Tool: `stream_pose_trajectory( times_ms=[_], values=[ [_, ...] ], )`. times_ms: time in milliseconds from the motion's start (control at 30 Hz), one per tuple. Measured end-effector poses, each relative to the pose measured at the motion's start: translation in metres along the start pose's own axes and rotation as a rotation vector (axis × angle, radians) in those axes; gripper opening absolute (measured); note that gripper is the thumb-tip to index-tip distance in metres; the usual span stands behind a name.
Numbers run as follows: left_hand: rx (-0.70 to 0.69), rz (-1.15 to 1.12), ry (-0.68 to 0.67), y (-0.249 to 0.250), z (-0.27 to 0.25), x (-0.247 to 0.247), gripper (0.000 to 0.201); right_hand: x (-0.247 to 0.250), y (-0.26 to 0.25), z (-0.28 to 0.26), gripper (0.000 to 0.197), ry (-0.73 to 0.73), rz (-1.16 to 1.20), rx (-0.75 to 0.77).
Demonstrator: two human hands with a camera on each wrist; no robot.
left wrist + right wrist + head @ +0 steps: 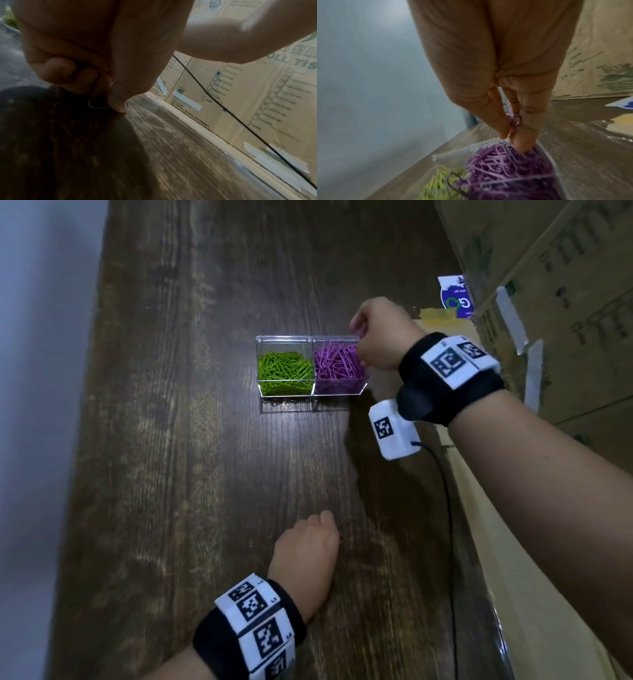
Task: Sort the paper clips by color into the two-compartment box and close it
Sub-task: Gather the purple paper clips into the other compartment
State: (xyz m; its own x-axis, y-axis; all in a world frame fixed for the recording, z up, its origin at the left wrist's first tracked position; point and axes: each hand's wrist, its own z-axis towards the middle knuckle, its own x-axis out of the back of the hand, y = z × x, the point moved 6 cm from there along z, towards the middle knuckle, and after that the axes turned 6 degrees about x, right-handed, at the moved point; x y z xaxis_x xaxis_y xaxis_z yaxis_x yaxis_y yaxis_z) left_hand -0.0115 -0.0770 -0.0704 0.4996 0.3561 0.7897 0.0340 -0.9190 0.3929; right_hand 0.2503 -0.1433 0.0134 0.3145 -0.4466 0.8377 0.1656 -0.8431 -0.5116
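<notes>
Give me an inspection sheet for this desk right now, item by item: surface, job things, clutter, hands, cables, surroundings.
Surface: dark wooden table.
Job's things: clear box open; green clips left compartment, purple clips right; one loose clip on table.
Clutter: blue-white card.
Hands: right hand pinches purple clips over the right compartment; left hand pinches the loose clip.
Cables: black cable from wrist unit.
Surroundings: cardboard boxes right, wall left.

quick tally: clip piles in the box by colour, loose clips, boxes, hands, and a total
green pile: 1
purple pile: 1
loose clip, pinched by the left hand: 1
box: 1
hands: 2, left hand and right hand, which holds purple clips
total: 6
</notes>
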Motion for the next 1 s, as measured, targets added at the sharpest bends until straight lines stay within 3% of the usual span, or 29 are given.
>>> stream_pose_trajectory(
  times_ms=[100, 200, 300, 433, 533, 767, 900, 1000],
  values=[
    [0.027, 0.003, -0.032, -0.001, 0.002, 0.004, 0.021, -0.008, -0.005, 0.000, 0.032, -0.011, -0.130, 0.015],
    [0.069, -0.148, -0.035, -0.006, 0.014, 0.030, 0.018, -0.016, -0.004, -0.003, 0.039, -0.021, -0.150, 0.061],
    [0.132, -0.316, 0.064, -0.010, 0.048, 0.079, 0.007, -0.014, 0.003, -0.005, 0.040, 0.016, -0.103, 0.089],
    [0.200, -0.442, 0.198, -0.004, 0.106, 0.145, 0.022, -0.004, 0.015, -0.012, 0.028, 0.097, 0.017, 0.116],
    [0.209, -0.417, 0.259, 0.007, 0.144, 0.176, 0.033, 0.006, 0.026, -0.015, 0.022, 0.193, 0.074, 0.119],
    [0.278, -0.170, 0.353, 0.017, 0.176, 0.190, 0.020, -0.005, 0.028, -0.018, 0.022, 0.170, 0.004, 0.226],
    [0.311, -0.202, 0.331, 0.016, 0.177, 0.191, 0.027, -0.019, 0.023, -0.015, 0.023, 0.136, -0.121, 0.266],
    [0.332, -0.262, 0.327, 0.011, 0.174, 0.198, 0.021, -0.017, 0.027, -0.012, 0.023, 0.152, -0.093, 0.246]
  ],
)
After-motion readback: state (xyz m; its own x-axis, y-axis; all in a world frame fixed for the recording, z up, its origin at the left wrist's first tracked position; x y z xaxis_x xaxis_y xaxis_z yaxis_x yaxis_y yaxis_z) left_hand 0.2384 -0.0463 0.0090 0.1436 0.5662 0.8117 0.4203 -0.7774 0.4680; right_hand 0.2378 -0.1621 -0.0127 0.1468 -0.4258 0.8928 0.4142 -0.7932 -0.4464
